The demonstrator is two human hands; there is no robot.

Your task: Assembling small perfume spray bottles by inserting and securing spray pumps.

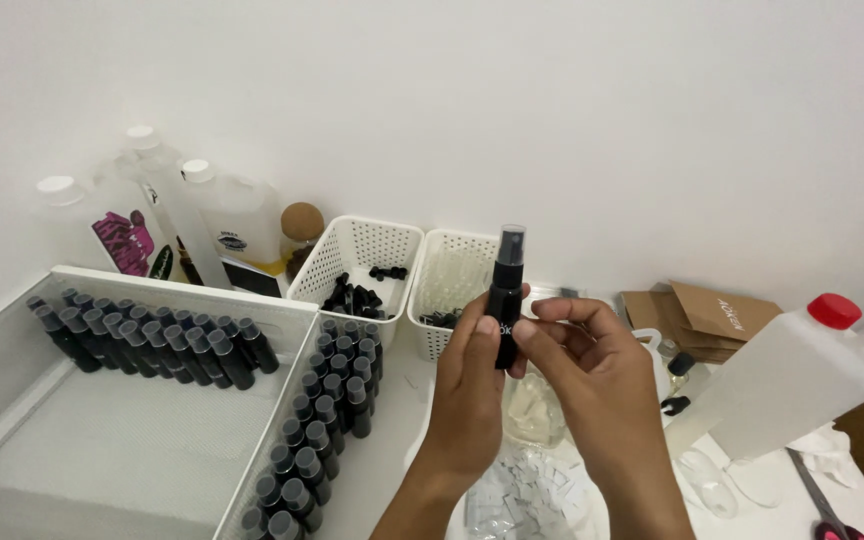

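I hold a small black spray bottle (505, 292) upright in front of me, its clear cap on top. My left hand (468, 385) grips its lower body from the left. My right hand (592, 375) pinches the bottle from the right with fingertips on its label area. Below my hands lies a pile of small pale sheets (527, 495) on the white table.
A large white tray (292, 325) at the left holds rows of black capped spray bottles (167, 345). Two white perforated baskets (352, 240) stand behind. Big plastic jugs (227, 215) line the wall. A red-capped jug (797, 375) lies at right, beside brown paper bags (717, 315) and scissors (822, 505).
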